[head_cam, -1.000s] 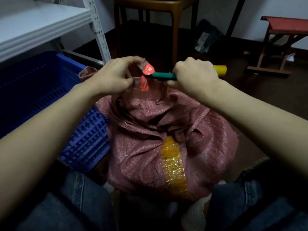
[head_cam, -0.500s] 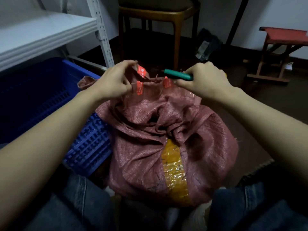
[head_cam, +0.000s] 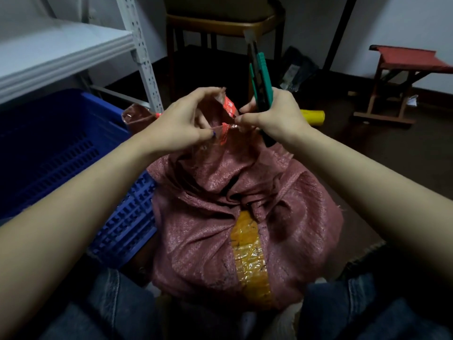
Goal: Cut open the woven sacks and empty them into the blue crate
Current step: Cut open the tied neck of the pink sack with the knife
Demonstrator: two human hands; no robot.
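Red tape [head_cam: 228, 107] at the gathered mouth of the sack [head_cam: 220, 217] is pinched from both sides. The left hand [head_cam: 180, 121] curls its thumb and fingers round the left flap of the mouth. The right hand [head_cam: 273, 116] pinches the opposite edge with thumb and forefinger. That same right hand grips a green knife [head_cam: 262, 79] in its curled fingers. The knife stands nearly upright with its blade end at the top, clear of the cloth.

The sack is reddish-brown woven stuff, full and bulging. It stands on the floor between the person's knees, which are in blue jeans [head_cam: 110, 310]. A strip of yellow tape [head_cam: 250, 253] runs down its near side. The blue crate [head_cam: 61, 148] sits just beside the sack on the left, its near corner against the cloth.

Above the crate is a white shelf [head_cam: 61, 50] with a perforated metal post. Behind the hands stands a wooden chair [head_cam: 220, 24], and well to the right is a red stool [head_cam: 409, 60]. A yellow roll [head_cam: 316, 116] lies on the dark floor just past the right hand.
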